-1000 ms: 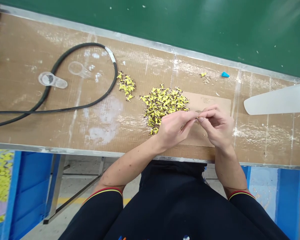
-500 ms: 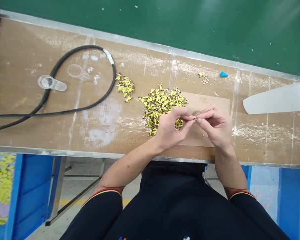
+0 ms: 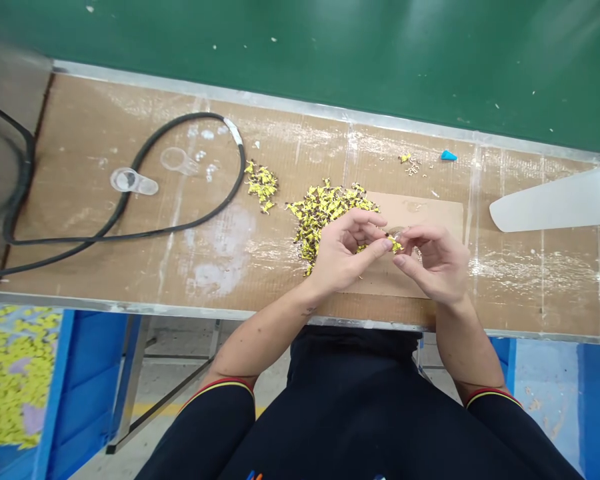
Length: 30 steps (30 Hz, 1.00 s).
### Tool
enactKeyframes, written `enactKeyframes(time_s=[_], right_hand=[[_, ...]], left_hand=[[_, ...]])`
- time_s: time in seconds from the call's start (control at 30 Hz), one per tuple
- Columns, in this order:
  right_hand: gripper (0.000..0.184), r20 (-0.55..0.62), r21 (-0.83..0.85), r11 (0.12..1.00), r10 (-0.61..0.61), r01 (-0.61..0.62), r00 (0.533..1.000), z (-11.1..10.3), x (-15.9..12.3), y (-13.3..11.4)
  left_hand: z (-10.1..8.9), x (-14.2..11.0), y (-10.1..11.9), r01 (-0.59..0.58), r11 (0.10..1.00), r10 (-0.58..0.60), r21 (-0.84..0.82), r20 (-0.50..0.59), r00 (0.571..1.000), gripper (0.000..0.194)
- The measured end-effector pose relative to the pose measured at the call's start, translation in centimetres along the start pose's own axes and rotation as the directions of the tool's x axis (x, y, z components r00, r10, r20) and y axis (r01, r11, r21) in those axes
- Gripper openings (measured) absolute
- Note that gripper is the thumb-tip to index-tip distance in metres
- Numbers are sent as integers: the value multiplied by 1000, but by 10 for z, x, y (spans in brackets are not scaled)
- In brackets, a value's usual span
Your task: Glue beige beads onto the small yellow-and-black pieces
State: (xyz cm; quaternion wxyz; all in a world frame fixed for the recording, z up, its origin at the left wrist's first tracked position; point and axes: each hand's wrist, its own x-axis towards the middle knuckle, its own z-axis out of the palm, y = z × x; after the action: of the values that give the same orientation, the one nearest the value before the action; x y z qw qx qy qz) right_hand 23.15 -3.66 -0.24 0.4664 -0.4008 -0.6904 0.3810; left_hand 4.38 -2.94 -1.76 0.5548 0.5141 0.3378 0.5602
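A small yellow piece with dark ends [image 3: 395,245], like a tiny figure, is pinched between the thumb and fingertips of my left hand [image 3: 347,250]. Facing it from the right, my right hand [image 3: 437,260] has its thumb and forefinger apart, with the fingertips close beside the piece. Whether they touch it I cannot tell. Below and behind my left hand spreads a heap of similar yellow and dark pieces [image 3: 325,203]. Both hands are over a flat cardboard sheet [image 3: 437,212] on the bench.
A looped black cable [image 3: 180,230] and clear plastic scoops [image 3: 143,185] lie left, near a smaller yellow pile [image 3: 263,183]. At right are a blue cone-shaped piece [image 3: 449,155] and a white tapered object [image 3: 555,197]. A blue bin [image 3: 80,393] of yellow pieces stands below left.
My right thumb and forefinger have parted from their pinch. The yellow piece now shows more plainly at my left fingertips. The whole view has shifted slightly, with the bench appearing further right.
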Motion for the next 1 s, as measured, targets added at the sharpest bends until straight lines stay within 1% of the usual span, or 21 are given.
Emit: enactKeyframes(time_s=[0.1, 0.2, 0.3, 0.43, 0.57, 0.63, 0.7, 0.73, 0.8, 0.83, 0.87, 0.9, 0.93, 1.0], right_hand=[[29, 12, -22, 998, -62, 62, 998, 1, 0, 1], [32, 14, -3, 997, -82, 82, 997, 2, 1, 2], [28, 6, 29, 997, -66, 66, 998, 1, 1, 1], [23, -19, 104, 994, -22, 23, 1000, 0, 0, 0], [17, -41, 72, 997, 7, -4, 999, 0, -1, -2], [15, -51, 50, 999, 10, -7, 999, -3, -1, -3], [13, -122, 15, 1000, 9, -8, 992, -9, 1, -4], [11, -191, -12, 1000, 2, -4, 982, -13, 2, -3], [9, -342, -91, 996, -45, 14, 939, -25, 5, 0], [9, -400, -141, 990, -76, 21, 913, -32, 6, 4], [9, -431, -202, 979, -112, 25, 895, -39, 7, 8], [10, -446, -269, 963, -141, 18, 884, -46, 8, 12], [9, -446, -337, 942, -160, 1, 881, -52, 8, 17], [10, -412, -459, 886, -150, -63, 899, -63, 6, 25]], left_hand=[[2, 0, 1, 4, 1000, -4, -23, 12, 1000, 28], [4, 0, 2, -6, 999, 6, -54, 12, 1000, 26], [4, 1, 5, 16, 995, -16, -97, 7, 1000, 25], [4, -1, 6, 44, 990, -44, -135, -3, 999, 17], [7, -3, 6, 48, 990, -47, -132, 7, 999, 15], [3, 0, 8, 27, 996, -30, -89, -31, 999, 15], [-12, 6, 9, -33, 999, 35, 18, -129, 991, 13], [-24, 9, 9, -65, 993, 84, 99, -195, 977, 13], [-58, 17, 9, -99, 952, 196, 290, -324, 926, 13], [-77, 21, 8, -75, 921, 233, 382, -386, 893, 13], [-97, 23, 7, -27, 889, 253, 457, -440, 861, 13], [-116, 25, 6, 48, 858, 247, 511, -493, 834, 12], [-133, 25, 4, 129, 823, 233, 553, -535, 812, 11], [-156, 26, 0, 254, 742, 196, 621, -564, 802, 12]])
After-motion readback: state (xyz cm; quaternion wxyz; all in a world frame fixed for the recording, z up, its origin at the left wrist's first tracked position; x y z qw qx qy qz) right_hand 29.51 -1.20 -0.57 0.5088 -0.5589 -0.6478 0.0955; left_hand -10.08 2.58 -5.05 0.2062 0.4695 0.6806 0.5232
